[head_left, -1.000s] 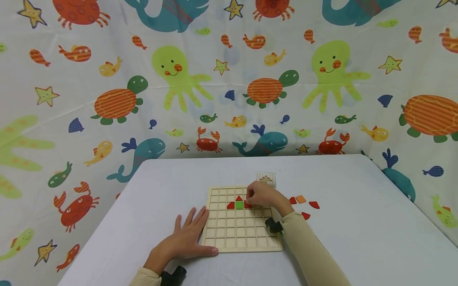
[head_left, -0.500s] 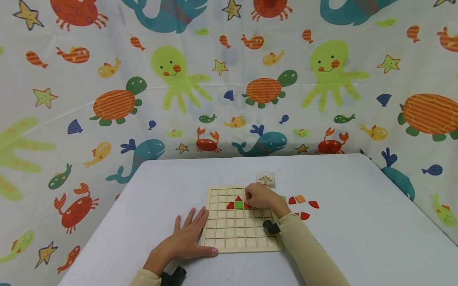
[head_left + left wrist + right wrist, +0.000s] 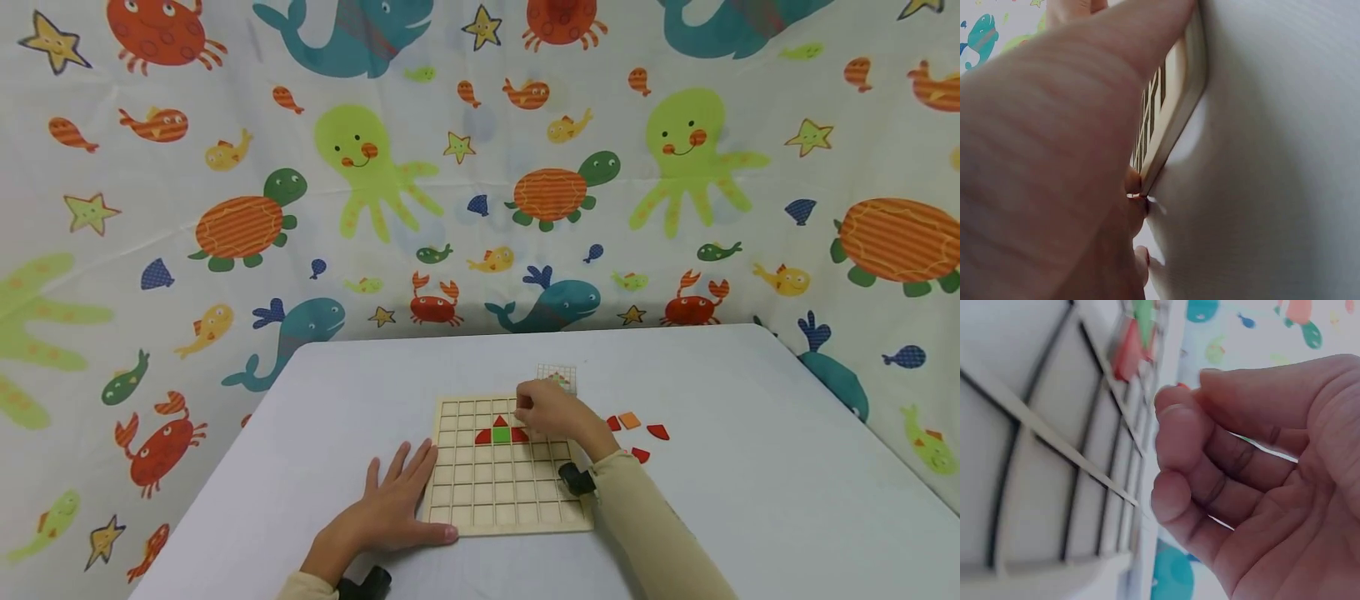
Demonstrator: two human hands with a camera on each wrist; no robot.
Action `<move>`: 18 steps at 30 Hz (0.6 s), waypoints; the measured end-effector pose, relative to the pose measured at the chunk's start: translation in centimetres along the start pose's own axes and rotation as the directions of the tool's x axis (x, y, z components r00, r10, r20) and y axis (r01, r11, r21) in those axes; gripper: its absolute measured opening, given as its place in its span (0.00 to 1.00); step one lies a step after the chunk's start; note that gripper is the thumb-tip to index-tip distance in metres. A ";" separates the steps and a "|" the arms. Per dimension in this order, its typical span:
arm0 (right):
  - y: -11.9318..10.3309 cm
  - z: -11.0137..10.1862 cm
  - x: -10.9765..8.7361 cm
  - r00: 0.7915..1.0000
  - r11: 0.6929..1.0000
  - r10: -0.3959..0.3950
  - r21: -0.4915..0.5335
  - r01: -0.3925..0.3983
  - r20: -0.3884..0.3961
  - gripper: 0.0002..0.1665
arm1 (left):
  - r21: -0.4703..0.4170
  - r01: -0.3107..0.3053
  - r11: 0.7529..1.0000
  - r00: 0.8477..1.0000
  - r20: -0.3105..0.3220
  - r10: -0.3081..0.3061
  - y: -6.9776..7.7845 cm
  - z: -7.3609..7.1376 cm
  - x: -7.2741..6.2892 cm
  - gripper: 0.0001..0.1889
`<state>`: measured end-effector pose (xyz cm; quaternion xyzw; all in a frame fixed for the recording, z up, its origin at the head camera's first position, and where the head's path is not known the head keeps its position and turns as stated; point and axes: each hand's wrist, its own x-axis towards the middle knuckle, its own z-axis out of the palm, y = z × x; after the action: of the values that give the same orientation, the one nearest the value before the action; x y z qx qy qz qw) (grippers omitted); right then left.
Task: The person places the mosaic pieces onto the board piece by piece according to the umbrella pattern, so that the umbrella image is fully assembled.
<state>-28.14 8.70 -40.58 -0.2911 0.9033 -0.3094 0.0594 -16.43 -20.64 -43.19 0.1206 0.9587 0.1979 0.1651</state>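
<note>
A square wooden grid board (image 3: pixel 502 492) lies on the white table. Near its top middle, a red triangle piece (image 3: pixel 500 421) sits above a green square (image 3: pixel 501 434), flanked by red pieces, the left one (image 3: pixel 483 437) and the right one (image 3: pixel 518 435). My right hand (image 3: pixel 558 414) hovers over the board's upper right, close above the right red piece. Its fingers are curled with the thumb against the index finger, and no piece shows between them in the right wrist view. My left hand (image 3: pixel 392 508) rests at the board's lower left edge, fingers spread.
Loose pieces lie right of the board: an orange one (image 3: pixel 629 420), a red one (image 3: pixel 657 432) and another red one (image 3: pixel 641 456), with more partly behind the right arm. A small pattern card (image 3: pixel 567 377) lies beyond the board. A printed sea-animal cloth (image 3: pixel 465 183) hangs behind the table.
My right hand has lifted slightly off the right red piece, which now shows more fully on the board. The left hand stays at the board's edge.
</note>
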 end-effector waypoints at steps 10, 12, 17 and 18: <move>2.0 -4.0 -3.9 0.995 0.996 0.069 0.060 -0.065 -0.065 0.17 | -0.009 -0.013 1.000 1.000 0.000 0.013 -0.1 0.1 -0.2 0.68; 2.6 -4.7 -4.7 0.992 0.993 0.103 0.060 -0.099 -0.067 0.19 | -0.013 -0.015 1.000 1.000 -0.002 0.015 -0.2 0.1 -0.2 0.68; 4.1 -6.1 -6.4 0.971 0.970 0.235 0.076 -0.231 -0.042 0.22 | -0.019 -0.020 1.000 1.000 -0.005 0.019 -0.3 0.1 -0.1 0.68; 4.4 -6.3 -6.6 0.965 0.963 0.260 0.078 -0.257 -0.030 0.22 | -0.020 -0.016 1.000 1.000 -0.003 0.016 -0.3 0.1 -0.1 0.68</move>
<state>-26.68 18.54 -38.63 -0.1621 0.9226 -0.3376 0.0920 -16.36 -20.91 -43.42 0.1263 0.9559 0.2090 0.1631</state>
